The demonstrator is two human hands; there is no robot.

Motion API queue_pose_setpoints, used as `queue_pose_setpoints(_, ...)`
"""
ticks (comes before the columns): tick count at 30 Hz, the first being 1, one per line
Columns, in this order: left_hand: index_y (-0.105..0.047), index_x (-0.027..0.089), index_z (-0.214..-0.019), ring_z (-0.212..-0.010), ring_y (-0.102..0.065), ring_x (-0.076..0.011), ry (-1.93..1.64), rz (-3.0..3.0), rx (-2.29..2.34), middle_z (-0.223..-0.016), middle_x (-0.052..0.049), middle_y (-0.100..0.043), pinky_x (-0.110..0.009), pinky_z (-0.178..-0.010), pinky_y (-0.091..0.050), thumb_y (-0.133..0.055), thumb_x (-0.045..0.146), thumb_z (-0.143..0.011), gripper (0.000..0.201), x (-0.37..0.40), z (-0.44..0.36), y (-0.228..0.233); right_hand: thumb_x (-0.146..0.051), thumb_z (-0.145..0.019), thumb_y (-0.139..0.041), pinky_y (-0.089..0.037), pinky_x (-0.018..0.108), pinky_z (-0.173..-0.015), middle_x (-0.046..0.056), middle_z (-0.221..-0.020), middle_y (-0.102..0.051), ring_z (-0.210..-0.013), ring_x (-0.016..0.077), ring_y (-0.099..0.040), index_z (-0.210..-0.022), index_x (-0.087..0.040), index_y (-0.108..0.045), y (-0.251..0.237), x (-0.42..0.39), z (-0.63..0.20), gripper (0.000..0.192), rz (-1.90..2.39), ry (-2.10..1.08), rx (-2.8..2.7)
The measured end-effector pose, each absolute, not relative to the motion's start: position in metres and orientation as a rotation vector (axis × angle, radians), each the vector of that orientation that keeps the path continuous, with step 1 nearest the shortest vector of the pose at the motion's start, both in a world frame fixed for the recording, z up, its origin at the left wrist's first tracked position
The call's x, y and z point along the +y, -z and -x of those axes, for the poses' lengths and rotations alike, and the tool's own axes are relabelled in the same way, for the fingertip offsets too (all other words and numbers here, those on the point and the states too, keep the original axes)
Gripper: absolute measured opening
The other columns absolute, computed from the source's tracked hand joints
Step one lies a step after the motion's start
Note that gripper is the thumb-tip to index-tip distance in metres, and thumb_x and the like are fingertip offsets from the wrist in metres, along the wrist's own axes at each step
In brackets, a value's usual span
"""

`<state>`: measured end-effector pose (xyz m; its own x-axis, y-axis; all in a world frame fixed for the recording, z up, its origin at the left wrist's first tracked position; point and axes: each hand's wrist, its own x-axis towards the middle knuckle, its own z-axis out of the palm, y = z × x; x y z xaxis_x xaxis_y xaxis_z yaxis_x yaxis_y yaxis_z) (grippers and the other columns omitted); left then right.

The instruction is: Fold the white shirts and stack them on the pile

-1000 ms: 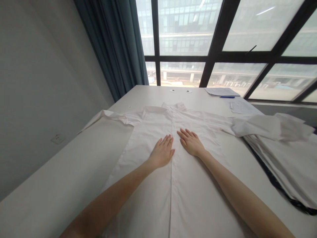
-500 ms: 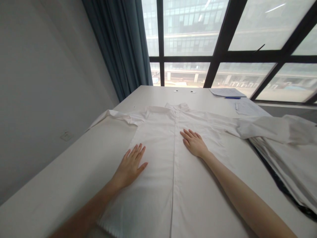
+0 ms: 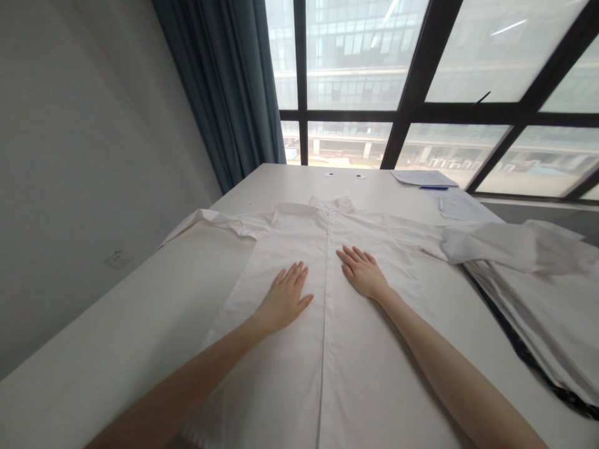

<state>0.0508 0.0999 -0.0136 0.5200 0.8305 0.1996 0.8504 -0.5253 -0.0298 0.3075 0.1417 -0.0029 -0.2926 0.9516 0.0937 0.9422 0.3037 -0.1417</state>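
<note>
A white shirt (image 3: pixel 299 243) lies spread flat on the white table (image 3: pixel 140 312), collar toward the window and the button line running down the middle. My left hand (image 3: pixel 284 298) rests flat on the left front panel, palm down with the fingers together. Just right of the button line, my right hand (image 3: pixel 362 272) lies flat on the fabric. Neither hand grips anything. The left sleeve (image 3: pixel 206 219) stretches toward the table's left edge.
A stack of white garments (image 3: pixel 538 293) lies at the right, with the shirt's right sleeve on top of it. Papers (image 3: pixel 423 177) and a blue pen (image 3: pixel 433 188) sit at the far end by the window. A grey wall and a dark curtain (image 3: pixel 224 93) stand at the left.
My left hand slid out toward the shirt's left edge, then came back toward the button line. My right hand stayed in place on the fabric.
</note>
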Motion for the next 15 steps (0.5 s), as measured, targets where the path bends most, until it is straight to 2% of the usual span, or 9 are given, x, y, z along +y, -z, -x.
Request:
queue_pose_setpoints(5, -0.031, 0.015, -0.149, -0.146, -0.021, -0.0262, 0.156, 2.638, -1.551, -0.158, -0.011, -0.025, -0.047, -0.116, -0.022, -0.029, 0.051, -0.098, 0.062, 0.128, -0.066, 0.011, -0.037, -0.100, -0.026, -0.021, 0.045, -0.115, 0.001, -0.157, -0.030, -0.144, 0.0239, -0.024, -0.149, -0.026, -0.036, 0.003, 0.142, -0.308, 0.051, 1.778, -0.094, -2.401)
queue_pose_setpoints(10, -0.031, 0.011, -0.149, -0.145, -0.022, -0.0282, 0.078, 2.470, -1.754, -0.157, -0.014, -0.025, -0.048, -0.115, -0.024, -0.030, 0.046, -0.098, 0.062, 0.148, -0.014, 0.010, -0.037, -0.100, -0.026, -0.020, 0.043, -0.115, 0.000, -0.157, -0.030, -0.144, 0.0230, -0.024, -0.149, -0.027, -0.036, 0.003, 0.142, -0.308, 0.050, 1.784, -0.104, -2.393)
queue_pose_setpoints(15, -0.035, 0.006, -0.146, -0.144, -0.026, -0.0299, 0.090, 2.389, -1.768, -0.154, -0.017, -0.029, -0.048, -0.114, -0.026, -0.032, 0.040, -0.097, 0.060, 0.161, 0.030, 0.009, -0.037, -0.100, -0.027, -0.020, 0.044, -0.115, 0.001, -0.156, -0.031, -0.144, 0.0235, -0.025, -0.148, -0.027, -0.037, 0.001, 0.141, -0.307, 0.050, 1.787, -0.106, -2.380)
